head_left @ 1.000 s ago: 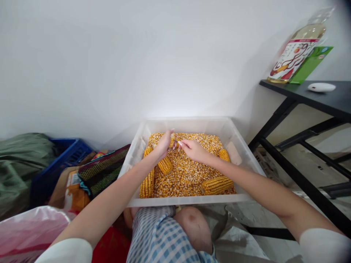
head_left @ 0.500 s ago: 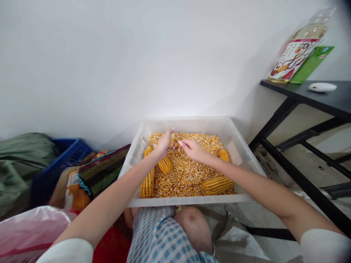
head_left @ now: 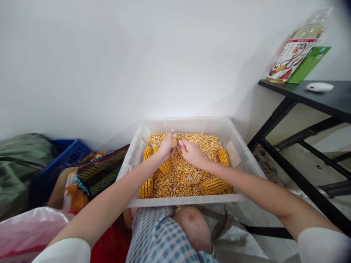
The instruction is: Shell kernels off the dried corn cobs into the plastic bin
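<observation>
Over the heap of loose corn kernels (head_left: 189, 171), my left hand (head_left: 166, 145) is closed round a partly stripped corn cob (head_left: 175, 141). My right hand (head_left: 192, 151) is closed right beside it, fingertips at the cob's near side. It grips a thin, dark tool that is mostly hidden by the fingers. Whole yellow corn cobs lie on the kernels: one cob (head_left: 165, 166) under my left wrist, another cob (head_left: 146, 187) along the left wall, a third cob (head_left: 216, 185) at the front right, and a shorter-looking cob (head_left: 224, 157) by the right wall, partly behind my forearm.
A translucent plastic bin (head_left: 189, 201) holds the corn, above my knees and against a white wall (head_left: 164, 65). On the right stands a black table (head_left: 296, 91) with a bottle (head_left: 296, 54). A blue crate (head_left: 60, 159) and mesh bag (head_left: 102, 171) are at left.
My right hand has moved slightly left and closer to the cob, and the thin tool's shaft is now less visible. The cob has turned a little in my left hand.
</observation>
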`<state>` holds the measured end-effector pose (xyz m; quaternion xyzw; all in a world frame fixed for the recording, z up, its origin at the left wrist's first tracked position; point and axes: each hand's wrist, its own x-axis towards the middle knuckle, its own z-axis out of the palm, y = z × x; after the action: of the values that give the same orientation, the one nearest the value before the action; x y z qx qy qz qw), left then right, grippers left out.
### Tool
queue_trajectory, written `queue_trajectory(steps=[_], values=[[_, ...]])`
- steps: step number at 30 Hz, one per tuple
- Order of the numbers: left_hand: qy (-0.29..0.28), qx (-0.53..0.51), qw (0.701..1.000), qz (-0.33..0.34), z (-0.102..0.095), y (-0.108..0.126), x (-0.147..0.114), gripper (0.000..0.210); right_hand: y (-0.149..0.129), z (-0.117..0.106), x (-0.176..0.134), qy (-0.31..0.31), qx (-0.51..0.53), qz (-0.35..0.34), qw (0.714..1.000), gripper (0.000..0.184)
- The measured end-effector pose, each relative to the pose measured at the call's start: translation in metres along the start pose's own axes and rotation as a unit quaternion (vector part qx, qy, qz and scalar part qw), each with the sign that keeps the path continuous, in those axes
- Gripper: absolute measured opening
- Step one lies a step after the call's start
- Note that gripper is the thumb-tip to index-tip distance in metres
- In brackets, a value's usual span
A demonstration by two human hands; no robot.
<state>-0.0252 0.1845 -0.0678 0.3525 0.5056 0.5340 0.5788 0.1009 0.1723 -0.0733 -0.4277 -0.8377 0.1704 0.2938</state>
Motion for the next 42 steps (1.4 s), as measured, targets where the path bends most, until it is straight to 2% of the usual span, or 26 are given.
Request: queue_trajectory(steps=[4, 9, 17, 33, 38, 42], values=[[-0.016, -0.067, 0.997, -0.026, 0.0, -0.003, 0.004, 0.041, 0.004, 0.004, 0.003, 0.005, 0.017, 0.02, 1.0, 0.025], [0.015, -0.093, 0.995, -0.023, -0.005, 0.005, 0.004, 0.036, 0.009, -0.004, 0.006, -0.022, -0.001, -0.044, 0.999, 0.025], [0.04, -0.043, 0.998, -0.009, -0.009, 0.007, 0.006, 0.026, 0.006, -0.011, 0.006, -0.061, 0.017, -0.062, 0.996, 0.026], [0.023, 0.082, 0.996, 0.021, -0.004, 0.009, -0.003, 0.031, 0.011, -0.007, 0.008, -0.07, 0.037, -0.06, 0.995, 0.026], [0.027, 0.007, 0.999, 0.025, 0.0, 0.006, -0.002, 0.037, 0.004, -0.001, 0.004, -0.023, 0.029, -0.032, 0.999, 0.024], [0.019, -0.064, 0.998, -0.018, 0.004, 0.0, 0.002, 0.044, 0.003, 0.004, 0.005, 0.02, 0.02, 0.028, 0.999, 0.023]])
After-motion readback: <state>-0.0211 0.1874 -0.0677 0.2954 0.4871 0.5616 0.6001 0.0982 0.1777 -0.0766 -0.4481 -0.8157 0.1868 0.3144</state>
